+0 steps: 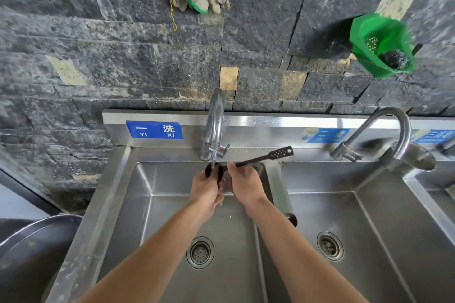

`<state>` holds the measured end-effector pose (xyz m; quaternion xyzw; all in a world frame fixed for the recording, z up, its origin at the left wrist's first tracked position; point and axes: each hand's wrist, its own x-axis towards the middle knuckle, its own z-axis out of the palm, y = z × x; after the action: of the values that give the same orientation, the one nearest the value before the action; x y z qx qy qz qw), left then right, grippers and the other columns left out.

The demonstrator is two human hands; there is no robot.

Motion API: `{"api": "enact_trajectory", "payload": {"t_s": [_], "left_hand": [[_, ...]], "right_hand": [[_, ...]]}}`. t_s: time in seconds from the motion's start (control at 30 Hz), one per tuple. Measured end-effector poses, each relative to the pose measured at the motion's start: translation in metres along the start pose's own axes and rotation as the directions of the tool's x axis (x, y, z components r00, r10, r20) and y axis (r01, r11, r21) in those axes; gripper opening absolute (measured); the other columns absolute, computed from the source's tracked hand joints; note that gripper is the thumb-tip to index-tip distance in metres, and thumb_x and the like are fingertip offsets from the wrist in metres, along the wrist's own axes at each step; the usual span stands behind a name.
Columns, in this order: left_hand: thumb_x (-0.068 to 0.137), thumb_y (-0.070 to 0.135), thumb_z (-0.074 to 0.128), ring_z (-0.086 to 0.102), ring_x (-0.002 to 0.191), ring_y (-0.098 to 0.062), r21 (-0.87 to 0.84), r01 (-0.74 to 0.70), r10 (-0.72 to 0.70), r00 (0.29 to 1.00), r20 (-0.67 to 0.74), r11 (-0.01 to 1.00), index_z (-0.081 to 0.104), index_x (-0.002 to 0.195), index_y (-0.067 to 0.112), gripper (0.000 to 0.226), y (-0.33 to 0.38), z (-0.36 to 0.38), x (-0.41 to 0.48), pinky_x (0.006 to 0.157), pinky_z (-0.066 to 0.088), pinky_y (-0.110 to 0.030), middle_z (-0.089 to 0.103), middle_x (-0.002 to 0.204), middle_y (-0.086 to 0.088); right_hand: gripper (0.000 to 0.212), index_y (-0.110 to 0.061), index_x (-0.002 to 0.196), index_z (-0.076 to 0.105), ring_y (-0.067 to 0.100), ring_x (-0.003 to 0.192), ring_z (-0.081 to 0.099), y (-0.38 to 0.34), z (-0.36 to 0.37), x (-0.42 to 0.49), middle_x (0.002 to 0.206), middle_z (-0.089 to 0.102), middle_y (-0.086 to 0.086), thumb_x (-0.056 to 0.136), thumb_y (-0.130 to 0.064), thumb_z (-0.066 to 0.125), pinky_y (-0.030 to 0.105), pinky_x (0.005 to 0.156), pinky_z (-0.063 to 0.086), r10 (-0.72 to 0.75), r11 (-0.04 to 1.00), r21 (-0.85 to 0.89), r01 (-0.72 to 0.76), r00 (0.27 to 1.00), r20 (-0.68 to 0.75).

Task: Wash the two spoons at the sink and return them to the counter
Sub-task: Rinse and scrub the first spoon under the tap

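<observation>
Spoon (258, 158) bowl in left grip (208, 186), handle right (242, 186)

Blue label (154, 129) on sink backsplash (246, 123): "一洗 YI XI".

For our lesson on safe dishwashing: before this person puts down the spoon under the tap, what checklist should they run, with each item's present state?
1. Water runs onto the spoon bowl: ok.
2. Left hand rubs the bowl: ok.
3. Right hand grips the handle: ok.
4. Spoon is clean: cannot tell.
5. Second spoon is washed: cannot tell; only a dark end shows by the divider.
6. Drain is unblocked: ok.
</observation>
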<state>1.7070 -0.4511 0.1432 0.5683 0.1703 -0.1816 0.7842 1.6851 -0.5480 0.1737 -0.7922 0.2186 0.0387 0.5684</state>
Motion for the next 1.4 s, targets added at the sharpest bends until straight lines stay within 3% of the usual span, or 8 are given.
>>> {"api": "enact_trajectory", "payload": {"t_s": [0.2, 0.33, 0.47, 0.67, 0.87, 1.07, 1.2, 1.4], "left_hand": [[0.095, -0.002, 0.035, 0.025, 0.036, -0.007, 0.037, -0.006, 0.003, 0.997, 0.079, 0.999, 0.055, 0.084, 0.006, 0.024, 0.005, -0.01, 0.0, 0.039, 0.014, -0.018, 0.045, 0.054, 0.0], [0.099, 0.015, 0.043, 0.03, 0.034, -0.01, 0.227, -0.057, 0.035, 0.995, 0.098, 0.972, 0.057, 0.081, 0.008, 0.024, 0.011, -0.025, 0.008, 0.038, 0.019, -0.017, 0.06, 0.057, -0.003], [0.101, 0.039, 0.047, 0.05, 0.04, -0.012, 0.737, -0.329, 0.229, 0.944, 0.238, 0.591, 0.064, 0.064, 0.017, 0.046, 0.018, -0.042, 0.015, 0.047, 0.037, -0.024, 0.058, 0.048, 0.004], [0.1, 0.017, 0.048, 0.032, 0.035, -0.011, 0.221, 0.021, -0.027, 0.999, 0.025, 0.975, 0.058, 0.077, 0.005, 0.028, 0.023, -0.025, 0.011, 0.04, 0.023, -0.02, 0.046, 0.048, -0.001], [0.099, 0.003, 0.039, 0.03, 0.039, -0.011, 0.196, 0.02, -0.032, 0.998, 0.056, 0.98, 0.06, 0.096, -0.003, 0.022, 0.016, -0.018, 0.001, 0.043, 0.021, -0.022, 0.038, 0.054, -0.003], [0.103, 0.019, 0.035, 0.063, 0.055, -0.01, 0.745, -0.31, 0.327, 0.936, 0.129, 0.591, 0.061, 0.08, 0.011, 0.036, 0.014, -0.026, 0.005, 0.056, 0.044, -0.03, 0.066, 0.065, -0.004], [0.105, 0.041, 0.024, 0.065, 0.082, -0.04, 0.876, -0.322, 0.467, 0.875, 0.129, 0.361, 0.058, 0.071, 0.011, 0.056, 0.013, -0.03, 0.005, 0.067, 0.043, -0.036, 0.067, 0.074, -0.012], [0.1, 0.019, 0.037, 0.065, 0.081, -0.037, 0.871, -0.239, 0.324, 0.941, 0.098, 0.43, 0.064, 0.081, 0.003, 0.037, 0.02, -0.033, 0.003, 0.069, 0.047, -0.038, 0.073, 0.083, -0.019]], "right_hand": [[0.037, -0.014, 0.064, 0.061, 0.022, 0.061, 0.055, -0.011, 0.0, 0.012, 0.051, 0.058, -0.003, 0.098, -0.024, 0.052, 0.042, 0.069, 0.053, 0.097, 0.962, 0.25, -0.106, 0.994, 0.051], [0.021, -0.008, 0.087, 0.061, 0.012, 0.043, 0.046, -0.014, 0.001, 0.014, 0.053, 0.054, -0.001, 0.101, -0.017, 0.049, 0.028, 0.048, 0.038, 0.07, 0.903, 0.414, -0.117, 0.989, 0.127], [0.022, -0.009, 0.089, 0.061, 0.012, 0.048, 0.042, -0.009, 0.001, 0.017, 0.055, 0.053, -0.001, 0.102, -0.017, 0.046, 0.023, 0.043, 0.034, -0.058, 0.952, 0.306, 0.011, 0.988, 0.144], [0.008, -0.03, 0.086, 0.06, 0.013, 0.057, 0.056, -0.003, 0.02, 0.019, 0.065, 0.062, -0.007, 0.093, -0.029, 0.063, 0.026, 0.059, 0.047, -0.184, 0.977, 0.123, 0.174, 0.98, 0.076], [0.01, -0.019, 0.087, 0.069, 0.008, 0.068, 0.058, 0.007, 0.026, 0.025, 0.073, 0.064, -0.009, 0.087, -0.028, 0.066, 0.01, 0.056, 0.038, -0.211, 0.96, -0.196, 0.199, 0.977, -0.041], [0.028, -0.021, 0.062, 0.059, -0.004, 0.047, 0.048, 0.005, 0.029, 0.021, 0.052, 0.052, -0.015, 0.09, -0.026, 0.063, 0.003, 0.045, 0.033, -0.259, 0.949, -0.217, 0.23, 0.959, -0.114], [0.047, -0.022, 0.048, 0.044, 0.0, 0.039, 0.042, 0.004, 0.034, 0.016, 0.043, 0.047, -0.012, 0.093, -0.03, 0.057, 0.007, 0.04, 0.033, -0.214, 0.964, -0.185, 0.19, 0.969, -0.119], [0.026, -0.022, 0.062, 0.058, 0.021, 0.056, 0.058, -0.001, 0.032, 0.014, 0.06, 0.062, 0.002, 0.086, -0.013, 0.053, 0.034, 0.063, 0.054, -0.13, 0.974, -0.176, 0.144, 0.987, 0.09]]}}
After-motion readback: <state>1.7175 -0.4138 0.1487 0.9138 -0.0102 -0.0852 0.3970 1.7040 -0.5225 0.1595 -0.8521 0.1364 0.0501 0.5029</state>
